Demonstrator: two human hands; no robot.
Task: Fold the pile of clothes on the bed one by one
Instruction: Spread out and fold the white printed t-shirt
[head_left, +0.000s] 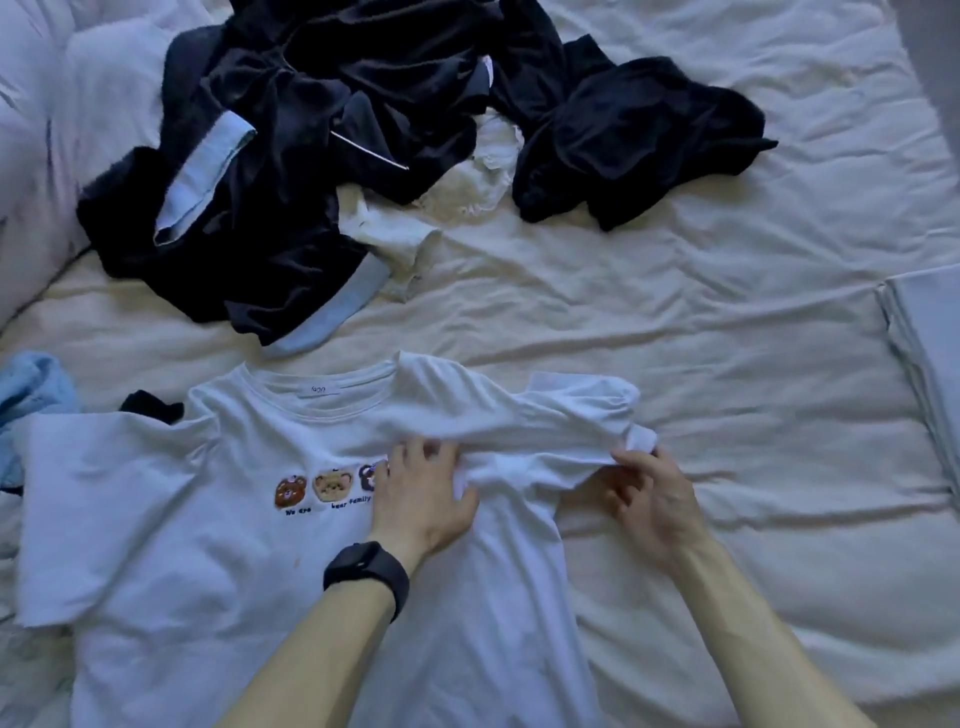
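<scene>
Partly, left hand (423, 493) hides bear print (327, 486) on shirt (208, 545).

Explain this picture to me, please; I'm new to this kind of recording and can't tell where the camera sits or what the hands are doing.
There is no machine here. A person wears one camera on the head, looking forward and down, so you see their own arms. They are folding laundry on a bed. A white T-shirt with bear pictures lies spread out in front. The left hand, with a dark watch on its wrist, presses on the shirt's chest. The right hand has the sleeve's edge in a pinching grip. Farther back lies a heap of dark clothes, not yet folded. A pale folded item sits at the right edge, a light blue garment at the left.
</scene>
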